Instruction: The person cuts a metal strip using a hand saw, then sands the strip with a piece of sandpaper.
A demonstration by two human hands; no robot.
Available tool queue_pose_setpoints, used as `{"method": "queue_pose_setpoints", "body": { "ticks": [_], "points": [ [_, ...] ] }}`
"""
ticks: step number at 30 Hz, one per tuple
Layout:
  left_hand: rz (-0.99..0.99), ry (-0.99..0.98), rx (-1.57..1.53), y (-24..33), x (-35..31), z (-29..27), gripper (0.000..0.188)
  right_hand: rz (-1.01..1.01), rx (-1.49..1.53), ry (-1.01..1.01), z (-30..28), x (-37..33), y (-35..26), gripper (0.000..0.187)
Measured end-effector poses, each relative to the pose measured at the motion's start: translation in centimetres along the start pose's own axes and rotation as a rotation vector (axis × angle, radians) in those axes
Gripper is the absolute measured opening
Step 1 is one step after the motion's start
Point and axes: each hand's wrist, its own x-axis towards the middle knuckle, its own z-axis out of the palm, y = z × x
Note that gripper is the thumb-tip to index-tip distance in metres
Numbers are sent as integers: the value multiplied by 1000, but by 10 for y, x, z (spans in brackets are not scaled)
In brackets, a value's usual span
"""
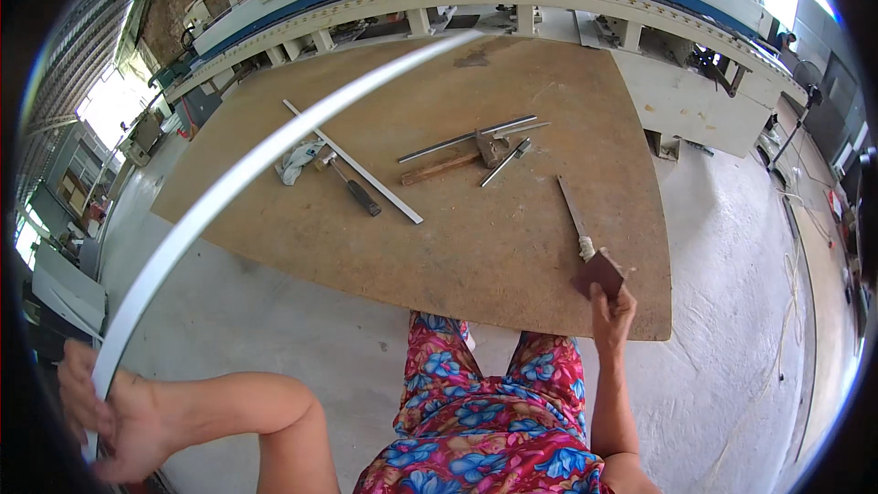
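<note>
My left hand (105, 412) is closed round the near end of a long, flat, silvery-white strip (265, 148), which rises across the view toward the far edge of the board. Between the thumb and fingers of my right hand (614, 311) is a piece of dark reddish-brown sandpaper (599, 275), held over the right near part of the brown board (320, 261). Just beyond it lies a flat file (572, 208) with a pale wrapped handle, partly behind the sandpaper.
On the board lie a hammer (359, 195) with a dark grip, a narrow white strip (384, 194), a crumpled pale cloth (297, 163), a wooden-handled hammer (444, 168) and metal bars (466, 138). A long machine (526, 18) stands beyond; a fan (808, 73) is at right.
</note>
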Motion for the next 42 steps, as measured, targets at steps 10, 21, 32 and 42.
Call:
{"method": "queue_pose_setpoints", "body": {
  "ticks": [10, 21, 32, 42],
  "points": [
    [-459, -33, -431, -90, -57, -12, 44, -786, -334, -152, 43, 49, -162, 43],
    [-706, -130, -710, -126, -94, -23, 49, -934, -459, -720, 126, 39, -199, 67],
    [-732, -75, -690, -137, -108, -38, 50, -752, -333, -1091, 126, 48, -184, 66],
    [-757, -77, -652, -136, -110, -34, 51, -729, -493, -904, 141, 31, -186, 62]
  ]
}}
